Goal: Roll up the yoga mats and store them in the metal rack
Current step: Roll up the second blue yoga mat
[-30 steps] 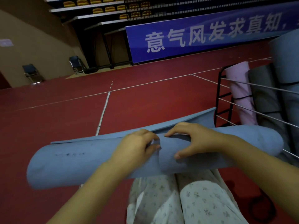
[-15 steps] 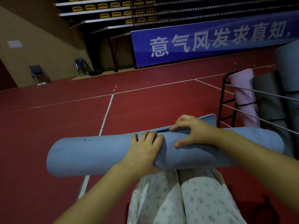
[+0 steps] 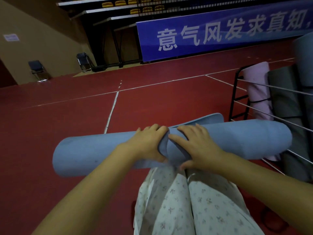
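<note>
A: The blue mat (image 3: 88, 153) lies rolled across the lower middle of the frame, its tail flap (image 3: 206, 118) loose behind.

B: The left hand (image 3: 147, 143) and right hand (image 3: 196, 145) are both clamped on it, side by side.

A: Ease either and it may unroll, or snag a wire of the metal rack (image 3: 237, 97) at right.

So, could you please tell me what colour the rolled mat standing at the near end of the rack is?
Pale pink mat, clearest in the head view.
</note>
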A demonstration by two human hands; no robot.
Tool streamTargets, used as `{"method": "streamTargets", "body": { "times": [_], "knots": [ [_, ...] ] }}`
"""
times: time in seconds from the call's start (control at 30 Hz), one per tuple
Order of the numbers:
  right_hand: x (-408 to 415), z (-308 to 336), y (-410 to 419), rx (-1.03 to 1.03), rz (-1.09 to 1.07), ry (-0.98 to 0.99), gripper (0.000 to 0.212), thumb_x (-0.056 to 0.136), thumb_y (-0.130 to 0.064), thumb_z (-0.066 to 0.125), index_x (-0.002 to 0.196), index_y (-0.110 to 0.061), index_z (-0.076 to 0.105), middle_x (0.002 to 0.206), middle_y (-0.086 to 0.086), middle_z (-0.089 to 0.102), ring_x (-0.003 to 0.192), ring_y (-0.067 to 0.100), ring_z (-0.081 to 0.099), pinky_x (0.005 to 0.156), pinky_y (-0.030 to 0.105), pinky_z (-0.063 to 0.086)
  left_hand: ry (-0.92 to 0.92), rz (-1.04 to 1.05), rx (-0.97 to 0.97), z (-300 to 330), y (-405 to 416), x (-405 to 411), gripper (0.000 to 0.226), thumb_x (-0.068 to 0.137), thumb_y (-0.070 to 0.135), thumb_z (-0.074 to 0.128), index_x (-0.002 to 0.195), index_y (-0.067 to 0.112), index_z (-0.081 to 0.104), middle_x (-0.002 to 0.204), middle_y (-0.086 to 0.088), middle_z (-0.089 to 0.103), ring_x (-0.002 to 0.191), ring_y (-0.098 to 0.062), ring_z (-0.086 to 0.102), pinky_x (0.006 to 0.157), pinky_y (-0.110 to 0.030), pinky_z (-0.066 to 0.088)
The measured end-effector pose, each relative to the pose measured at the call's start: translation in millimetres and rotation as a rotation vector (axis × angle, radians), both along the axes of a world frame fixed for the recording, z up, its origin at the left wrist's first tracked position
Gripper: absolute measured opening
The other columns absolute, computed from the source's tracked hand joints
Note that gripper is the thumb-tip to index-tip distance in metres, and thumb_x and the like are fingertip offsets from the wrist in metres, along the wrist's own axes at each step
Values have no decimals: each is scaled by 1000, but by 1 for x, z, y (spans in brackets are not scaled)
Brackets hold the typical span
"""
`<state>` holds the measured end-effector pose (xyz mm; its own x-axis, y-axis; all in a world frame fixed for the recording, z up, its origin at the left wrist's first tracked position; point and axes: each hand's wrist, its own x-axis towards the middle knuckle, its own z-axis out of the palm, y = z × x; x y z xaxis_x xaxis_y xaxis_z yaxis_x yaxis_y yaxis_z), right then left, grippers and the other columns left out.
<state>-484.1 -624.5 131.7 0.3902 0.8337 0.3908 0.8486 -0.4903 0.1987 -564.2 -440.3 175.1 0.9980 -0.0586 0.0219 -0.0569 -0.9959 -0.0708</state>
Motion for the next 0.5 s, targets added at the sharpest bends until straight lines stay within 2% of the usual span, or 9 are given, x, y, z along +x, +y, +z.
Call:
{"method": "streamTargets", "body": {
  "times": [0.03,0.1,0.17,0.4,0.5],
  "knots": [
    [1,4,3,-43,-28,37,113,39,-63,82,135,-27,35,128,16,53,111,36,55,92,57,42,25,12,11,1,-1,2,97,62,57,77,140,25,28,133,0,38,122,-28,42,99,-56,35],
    [2,8,7,-123,-72,60,114,56,-60,78,147,-30,17,146,16,32,132,35,35,106,55,26,44,30,79,0,-3,2,111,62,58,77,148,23,16,144,-3,28,130,-29,33,103,-59,31],
    [2,9,8,-169,-92,70,111,67,-59,73,150,-32,5,153,13,16,139,31,20,112,52,15,16,33,133,-8,-3,1,120,61,61,76,151,20,8,149,-4,21,134,-29,27,106,-59,27],
    [-3,12,10,-228,-153,120,115,72,-55,72,149,-35,-12,157,14,-1,145,31,2,114,53,8,-114,-10,106,-19,2,-4,113,63,63,72,149,16,16,147,-4,29,133,-26,31,105,-54,29],
    [-4,12,11,-241,-161,119,118,71,-56,72,148,-35,-14,156,15,3,144,33,6,114,54,12,-135,-14,108,-20,2,-4,110,61,62,73,147,17,21,143,-3,32,128,-26,36,103,-51,32]
  ]
}}
